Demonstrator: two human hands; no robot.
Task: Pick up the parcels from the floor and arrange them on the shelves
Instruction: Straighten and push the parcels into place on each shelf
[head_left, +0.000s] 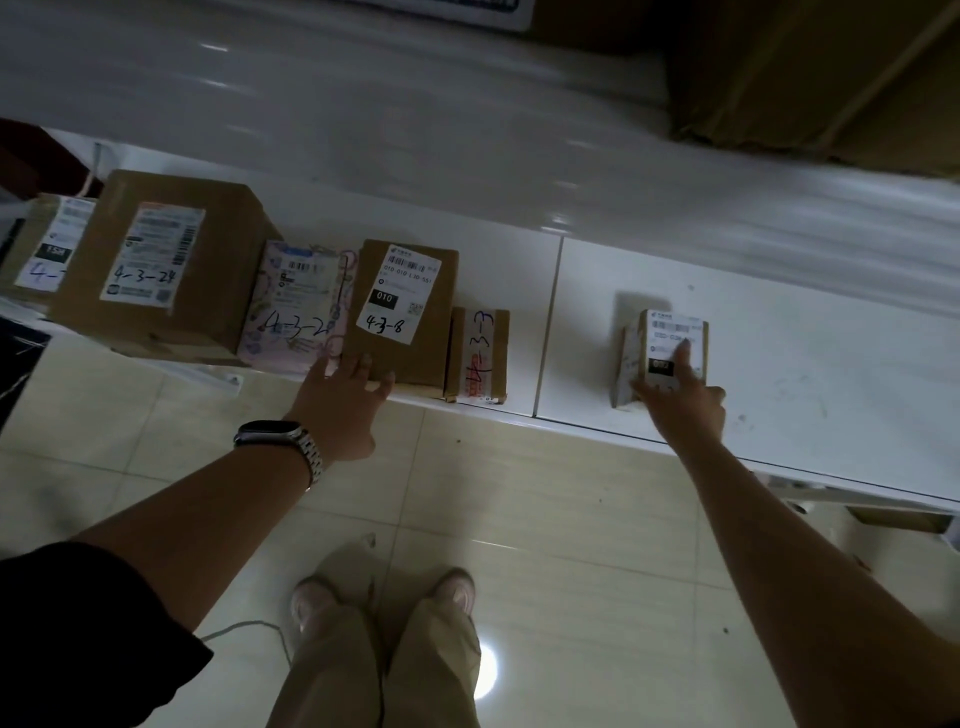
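Cardboard parcels (171, 260) line the white shelf (805, 374) as the left hand (340, 408), fingers flat, presses the 4-3-8 box (405, 296), apparently squaring the row, while the right hand (685, 410) grips a small parcel (662, 332) well apart from the left hand.

White shelf (810, 332), low and glossy, two panels meeting at a seam (546, 332).

Left panel: parcels in a tight row along the front edge.
- Box (44, 249) cut off by the frame at far left, label marked "4-".
- Large cardboard box (171, 260), label marked "4-3-24".
- Pink patterned packet (301, 306) squeezed between that and the next; its last written digit is unclear.
- Brown box (410, 306), label marked "4-3-8".
- Small taped box (480, 353) touching the brown box's right side, "4-3-3" written on the tape.

Right panel: one small box (665, 348) with a white label, well apart from the row.

Tiled floor (571, 499), beige and shiny, below the shelf front. A thin cable (249, 625) lies on it.
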